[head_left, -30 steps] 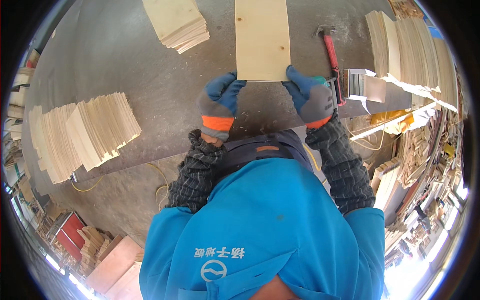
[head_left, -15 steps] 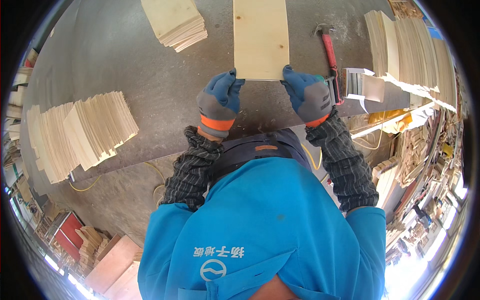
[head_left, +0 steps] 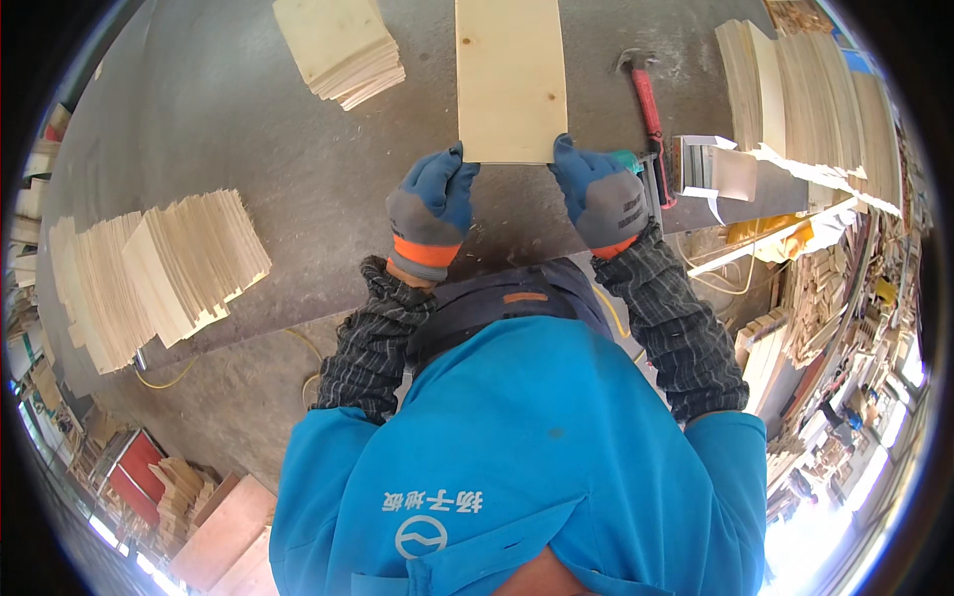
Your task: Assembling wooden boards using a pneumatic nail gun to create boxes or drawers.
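A pale wooden board with a few small knots points away from me over the dark worktable. Its far end runs out of the picture. My left hand, in a blue and grey glove with an orange cuff, grips the near left corner. At the near right corner my right hand, gloved alike, grips the board too, thumb along its side. Just beyond the right hand lie a green and silver tool, mostly hidden, and a claw hammer with a red handle.
Stacks of thin boards lie on the table: a leaning row at left, a small pile at far left and a tall row at right. An open box of metal strips sits near the right edge. A yellow hose trails below.
The whole view has shifted slightly, moving the table and stacks a little left and down. Both hands keep their hold on the board's near corners.
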A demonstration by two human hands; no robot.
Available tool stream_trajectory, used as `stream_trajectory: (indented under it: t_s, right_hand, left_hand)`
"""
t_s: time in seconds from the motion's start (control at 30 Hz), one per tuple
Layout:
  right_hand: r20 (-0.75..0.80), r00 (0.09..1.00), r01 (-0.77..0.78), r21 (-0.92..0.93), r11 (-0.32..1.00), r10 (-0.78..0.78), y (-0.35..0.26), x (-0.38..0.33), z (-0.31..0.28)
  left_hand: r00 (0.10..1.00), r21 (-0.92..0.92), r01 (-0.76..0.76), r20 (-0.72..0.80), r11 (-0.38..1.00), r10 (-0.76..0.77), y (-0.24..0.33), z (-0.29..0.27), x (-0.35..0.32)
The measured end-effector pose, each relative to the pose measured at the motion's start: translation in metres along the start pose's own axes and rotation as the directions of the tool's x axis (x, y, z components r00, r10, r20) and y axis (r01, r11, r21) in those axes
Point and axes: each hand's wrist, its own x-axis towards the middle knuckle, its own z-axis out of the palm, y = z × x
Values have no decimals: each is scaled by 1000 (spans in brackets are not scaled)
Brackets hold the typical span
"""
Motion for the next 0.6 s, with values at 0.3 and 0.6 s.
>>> stream_trajectory:
  t_s: [0.3,0.6]
  right_hand:
    - [-12,998,69,-6,998,-69,8,-1,2]
    - [-51,994,92,-2,996,-92,3,3,-4]
  left_hand:
    - [921,-440,383,117,812,-371,19,-35,9]
    - [910,79,-405,129,911,393,11,7,46]
